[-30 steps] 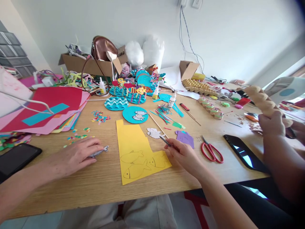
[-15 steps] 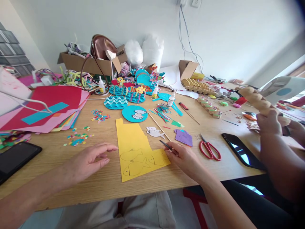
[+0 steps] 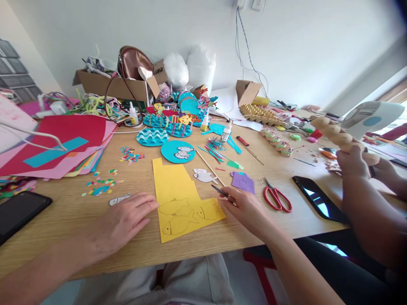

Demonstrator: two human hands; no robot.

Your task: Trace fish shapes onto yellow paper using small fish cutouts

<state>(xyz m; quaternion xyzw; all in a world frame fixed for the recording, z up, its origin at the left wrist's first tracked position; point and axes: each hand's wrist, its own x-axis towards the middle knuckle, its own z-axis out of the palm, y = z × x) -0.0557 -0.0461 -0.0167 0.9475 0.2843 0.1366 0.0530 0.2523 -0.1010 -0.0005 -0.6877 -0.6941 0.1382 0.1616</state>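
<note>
Yellow paper (image 3: 174, 182) with pencilled fish outlines lies near the front edge of the table. My left hand (image 3: 129, 218) rests palm down at its left edge, fingers stretched and holding nothing visible. A small paper fish (image 3: 118, 199) lies just beyond that hand. At the paper's right side, my right hand (image 3: 240, 207) grips a dark pencil (image 3: 224, 193), its tip pointing up and left. White paper fish (image 3: 204, 176) lie behind the yellow sheet, beside a wooden stick (image 3: 210, 167). More fish cutouts sit on a blue disc (image 3: 177, 151).
Red-handled scissors (image 3: 277, 199), a purple paper piece (image 3: 243, 182) and a phone (image 3: 319, 199) lie to the right. Another person's hand (image 3: 352, 163) holds an egg-carton strip there. At the left are confetti (image 3: 103, 185), coloured sheets (image 3: 79, 135) and another phone (image 3: 23, 212).
My left hand has flattened onto the table by the paper's edge, and a small paper fish now shows beyond it. My right hand still holds the pencil. The view has shifted slightly.
</note>
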